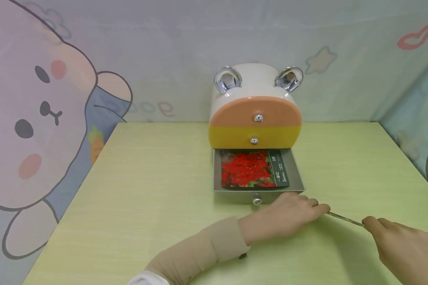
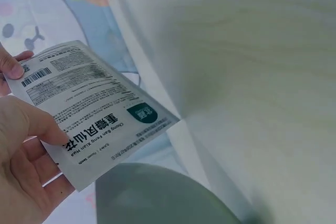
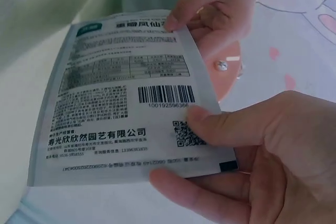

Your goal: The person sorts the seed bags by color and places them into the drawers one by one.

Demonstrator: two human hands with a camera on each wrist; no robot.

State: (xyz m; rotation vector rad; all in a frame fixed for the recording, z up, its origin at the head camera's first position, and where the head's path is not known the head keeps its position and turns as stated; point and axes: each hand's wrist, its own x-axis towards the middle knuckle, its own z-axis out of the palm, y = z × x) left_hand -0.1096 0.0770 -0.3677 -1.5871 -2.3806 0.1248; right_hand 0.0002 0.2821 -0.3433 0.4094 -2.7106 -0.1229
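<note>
Spreading across the lower part of the head view is one pale green table (image 1: 146,190), set against a cartoon-printed backdrop (image 1: 39,118) with a rabbit figure on it. Toward the table's far edge stands one rounded drawer box (image 1: 255,107) with two chrome ears on top and three drawers, orange, yellow and grey, each with a small metal knob. The grey bottom drawer (image 1: 297,174) is pulled out, and one seed packet with red flowers (image 1: 251,169) lies flat inside it. A second seed packet (image 3: 126,98) is held between the two hands, just in front of the open drawer and off its right corner. From the head camera it shows only as a thin edge-on strip (image 1: 344,218), so its tilt is hard to judge there, but it seems close to level. The left hand (image 1: 289,215) pinches one short end with thumb over fingers, while the right hand (image 1: 403,241) pinches the opposite end near the barcode, thumb (image 3: 226,127) pressed on the printed back and fingers curled beneath. In the wrist views the packet's silver back faces the cameras, showing Chinese text, one barcode and one QR code.
</note>
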